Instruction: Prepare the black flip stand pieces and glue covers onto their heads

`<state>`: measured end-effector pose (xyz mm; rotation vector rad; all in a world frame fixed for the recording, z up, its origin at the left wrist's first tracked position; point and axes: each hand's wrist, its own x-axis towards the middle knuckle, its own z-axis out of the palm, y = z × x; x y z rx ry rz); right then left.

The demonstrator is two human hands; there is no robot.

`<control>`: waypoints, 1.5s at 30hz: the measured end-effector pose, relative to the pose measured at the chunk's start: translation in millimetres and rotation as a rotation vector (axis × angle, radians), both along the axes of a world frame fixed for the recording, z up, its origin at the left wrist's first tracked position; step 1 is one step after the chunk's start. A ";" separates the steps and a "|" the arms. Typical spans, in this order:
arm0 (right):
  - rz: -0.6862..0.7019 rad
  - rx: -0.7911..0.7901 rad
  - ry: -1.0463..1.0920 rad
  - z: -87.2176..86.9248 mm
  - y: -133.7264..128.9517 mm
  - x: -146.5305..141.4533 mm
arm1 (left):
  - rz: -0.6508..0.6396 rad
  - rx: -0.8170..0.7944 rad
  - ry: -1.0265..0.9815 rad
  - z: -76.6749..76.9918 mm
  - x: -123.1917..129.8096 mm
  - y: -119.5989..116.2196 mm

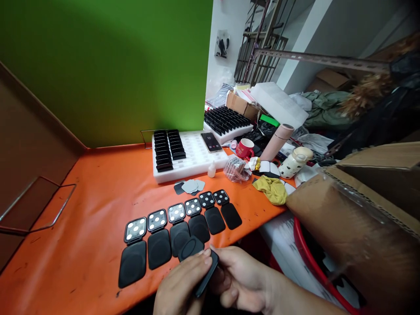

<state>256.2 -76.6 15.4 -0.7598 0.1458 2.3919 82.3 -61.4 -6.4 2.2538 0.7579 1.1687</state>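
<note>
Near the table's front edge, my left hand point(180, 282) and my right hand point(244, 276) are closed around a black folding pad point(208, 277). One panel of it point(190, 248), marked with a round ring, points away to the left; the other stands tilted between my fingers. Fingers hide part of the pad. Beyond my hands, a row of similar hinged black pads lies unfolded. Their lower panels point(159, 249) are plain black, and their upper panels point(157, 219) show pale round dots. Behind the row is a small pile of grey-white rounded sheets point(193, 187).
A white foam tray point(193, 171) holds upright black pads point(163, 151) and a phone point(211, 142). To its right are a small bottle point(211, 169), red mug point(245, 148), pink flask point(277, 142) and yellow cloth point(271, 190). A cardboard box point(348, 218) stands at right; wire frames point(62, 210) at left.
</note>
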 end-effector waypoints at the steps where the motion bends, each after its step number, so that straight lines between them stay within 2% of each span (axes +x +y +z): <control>1: 0.016 -0.030 0.035 0.7 0.1 2.7 | -0.020 0.028 0.013 0.0 0.3 -0.1; 4: 0.030 -0.106 0.060 3.6 1.0 6.6 | -0.041 0.057 0.020 2.1 3.2 -1.7; 8: -0.074 -0.214 -0.001 3.1 0.7 2.0 | 0.013 0.058 0.011 4.4 8.5 -4.9; 11: -0.154 -0.197 -0.013 0.1 -0.3 -2.1 | 0.005 0.038 -0.003 1.6 12.3 -6.7; 13: -0.159 -0.158 0.006 -1.5 -1.2 -1.7 | -0.007 -0.005 -0.033 -1.1 15.3 -7.6; 15: -0.159 -0.092 -0.006 -5.0 -4.2 2.9 | 0.028 -0.147 -0.088 -2.4 18.2 -7.7; 17: -0.218 0.001 -0.129 -14.7 -10.8 12.2 | 0.189 -0.415 -0.189 -1.7 20.3 -5.8; 19: -0.341 0.089 -0.364 -33.0 -21.3 26.2 | 0.404 -0.741 -0.302 -0.5 21.4 -1.5; 21: -0.438 0.133 -0.606 -58.1 -33.2 43.0 | 0.505 -0.993 -0.385 -1.3 22.4 4.3; 23: -0.474 0.141 -0.777 -84.1 -42.4 59.3 | 0.457 -1.152 -0.419 -5.5 25.2 9.2; 25: -0.499 0.150 -0.897 -104.5 -45.4 71.6 | 0.362 -1.240 -0.455 -12.6 31.0 11.3; 27: -0.527 0.161 -0.963 -116.3 -41.7 78.4 | 0.271 -1.308 -0.481 -19.9 39.2 10.5; 29: -0.542 0.167 -0.987 -120.4 -34.5 81.2 | 0.213 -1.361 -0.485 -24.8 47.9 8.3; 34: -0.467 0.184 -1.060 -115.9 -24.8 92.8 | 0.153 -1.448 -0.478 -27.5 62.6 7.6; 37: -0.422 0.206 -1.183 -104.7 -30.1 105.0 | 0.121 -1.462 -0.481 -30.8 69.5 12.7; 39: -0.445 0.328 -1.410 -90.5 -36.0 106.7 | 0.086 -1.431 -0.474 -33.8 77.4 17.8; 41: -0.378 0.557 -1.624 -73.5 -40.6 99.4 | 0.046 -1.374 -0.455 -35.9 89.4 24.2; 43: -0.214 0.778 -1.666 -59.1 -40.6 87.3 | 0.010 -1.315 -0.430 -37.0 104.1 31.6; 45: -0.127 0.860 -1.601 -51.9 -32.8 79.8 | -0.023 -1.262 -0.400 -37.9 118.1 39.4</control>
